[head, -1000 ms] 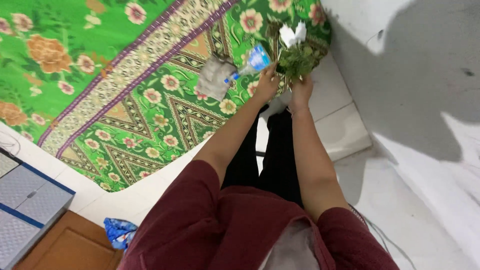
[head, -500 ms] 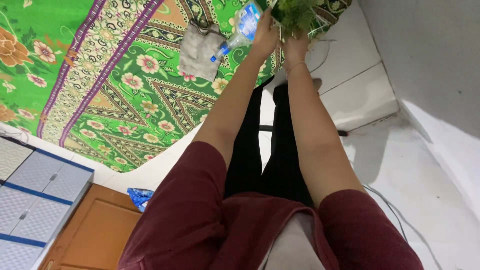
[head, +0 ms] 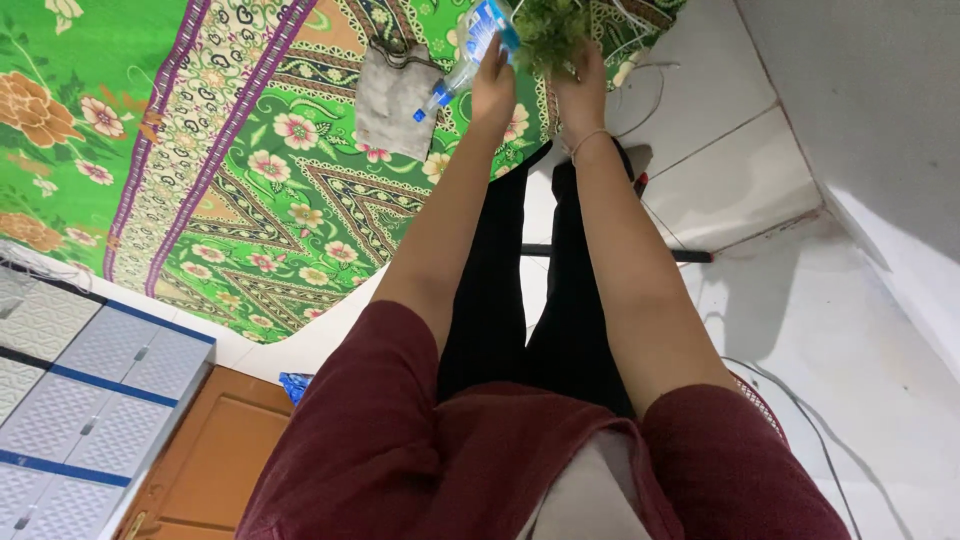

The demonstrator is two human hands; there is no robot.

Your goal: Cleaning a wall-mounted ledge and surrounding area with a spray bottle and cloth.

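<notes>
The left hand (head: 493, 85) is closed around a clear plastic bottle (head: 470, 45) with a blue label, tilted cap-down over the green rug (head: 250, 150). The right hand (head: 580, 85) grips a leafy green bunch (head: 548, 25) at the top edge of the view, probably by its stems. A grey cloth (head: 395, 95) lies on the rug just left of the bottle.

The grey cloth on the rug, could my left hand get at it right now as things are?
Probably not as is. The left hand is closed around a bottle, so it is not free. The grey cloth lies uncovered on the rug just left of that hand, with nothing between.
</notes>
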